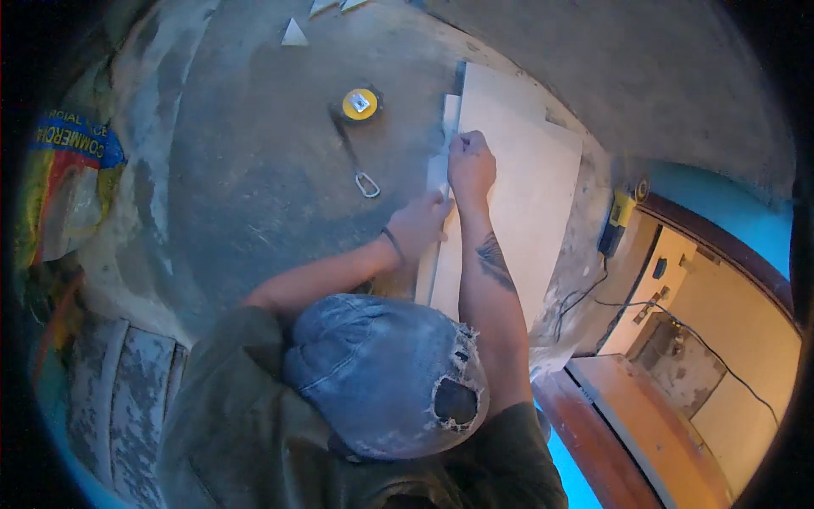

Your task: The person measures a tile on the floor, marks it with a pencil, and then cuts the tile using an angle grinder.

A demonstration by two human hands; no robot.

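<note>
left hand (421, 224): angled at pale strip (450, 123), grip unclear | right hand (472, 168): fisted over board (530, 191)

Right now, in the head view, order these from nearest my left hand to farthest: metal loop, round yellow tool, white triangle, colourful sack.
1. Metal loop, up-left of your left hand
2. Round yellow tool, farther up-left
3. White triangle, near the top
4. Colourful sack, far left

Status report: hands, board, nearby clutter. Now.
Left hand at pale board's left edge. Right hand fisted over board, contents hidden. Yellow disc left, untouched.
</note>
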